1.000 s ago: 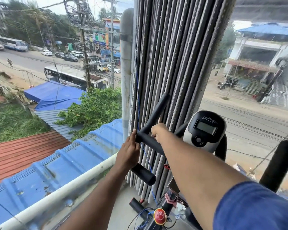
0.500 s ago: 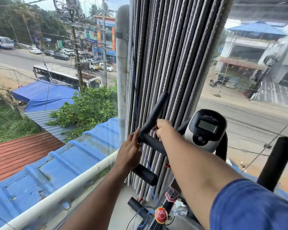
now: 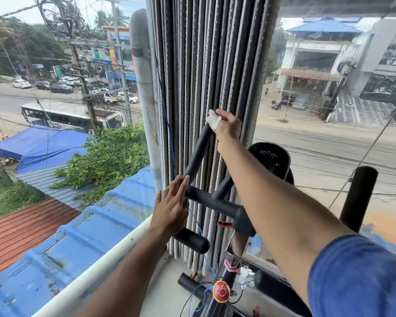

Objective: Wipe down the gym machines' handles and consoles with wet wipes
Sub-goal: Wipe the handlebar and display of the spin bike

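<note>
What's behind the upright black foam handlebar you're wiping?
Directly behind the black foam handlebar hang grey vertical blinds and a blue cable. The right hand, pinching a white wipe, covers its tip.

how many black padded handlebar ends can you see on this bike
4: one at the top by the right hand and its wipe, one below the left hand, one upright at right, one low right. Others may be hidden.
</note>
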The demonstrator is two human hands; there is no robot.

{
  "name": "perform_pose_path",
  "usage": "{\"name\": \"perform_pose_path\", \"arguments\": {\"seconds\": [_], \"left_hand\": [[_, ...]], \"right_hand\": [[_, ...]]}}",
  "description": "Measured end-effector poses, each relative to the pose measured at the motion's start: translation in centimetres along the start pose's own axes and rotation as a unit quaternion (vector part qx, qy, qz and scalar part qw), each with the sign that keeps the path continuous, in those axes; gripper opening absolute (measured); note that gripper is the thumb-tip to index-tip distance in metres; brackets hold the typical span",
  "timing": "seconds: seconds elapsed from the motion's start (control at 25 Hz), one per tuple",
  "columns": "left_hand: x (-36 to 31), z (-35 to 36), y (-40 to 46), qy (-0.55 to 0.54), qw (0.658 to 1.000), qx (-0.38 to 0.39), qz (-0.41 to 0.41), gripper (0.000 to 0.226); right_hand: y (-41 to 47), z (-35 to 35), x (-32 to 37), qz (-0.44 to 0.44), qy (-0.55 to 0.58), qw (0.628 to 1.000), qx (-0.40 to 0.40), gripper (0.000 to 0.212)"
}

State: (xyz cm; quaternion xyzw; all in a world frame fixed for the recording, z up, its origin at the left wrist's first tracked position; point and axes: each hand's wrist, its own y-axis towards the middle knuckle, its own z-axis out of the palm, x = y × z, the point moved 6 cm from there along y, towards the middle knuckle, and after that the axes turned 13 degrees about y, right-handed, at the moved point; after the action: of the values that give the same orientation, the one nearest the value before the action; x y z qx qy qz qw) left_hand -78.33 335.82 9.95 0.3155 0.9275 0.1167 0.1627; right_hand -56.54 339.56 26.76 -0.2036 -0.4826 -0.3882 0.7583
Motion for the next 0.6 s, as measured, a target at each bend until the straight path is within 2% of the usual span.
{"name": "perform_pose_path", "arguments": {"seconds": [0.08, 0.16, 0.24, 0.32, 0.48, 0.6], "left_hand": [[-1.0, -0.4, -0.1, 0.026, 0.998, -0.014, 0.048, 0.072], [-3.1, -0.9, -0.4, -0.003, 0.997, -0.009, 0.081, 0.069], [-6.3, -0.8, -1.0, -0.031, 0.992, 0.002, 0.120, 0.066], [-9.4, -0.7, -1.2, -0.032, 0.990, 0.006, 0.140, 0.067], [-12.4, -0.4, -0.9, -0.046, 0.992, -0.007, 0.118, 0.075], [-13.9, -0.2, -1.7, -0.054, 0.993, -0.034, 0.100, 0.083]], "right_hand": [[-4.3, 0.3, 2.4, -0.050, -0.050, 0.994, 0.088, 0.030], [-9.4, -0.7, 3.7, -0.090, -0.084, 0.975, 0.182, 0.033], [-14.0, -4.0, 4.6, -0.126, -0.105, 0.960, 0.228, 0.029], [-16.8, -8.0, 5.5, -0.127, -0.087, 0.964, 0.216, 0.029], [-17.8, -14.2, 6.0, -0.091, -0.057, 0.979, 0.174, 0.038], [-17.9, -17.8, 6.1, -0.082, -0.067, 0.984, 0.141, 0.027]]}}
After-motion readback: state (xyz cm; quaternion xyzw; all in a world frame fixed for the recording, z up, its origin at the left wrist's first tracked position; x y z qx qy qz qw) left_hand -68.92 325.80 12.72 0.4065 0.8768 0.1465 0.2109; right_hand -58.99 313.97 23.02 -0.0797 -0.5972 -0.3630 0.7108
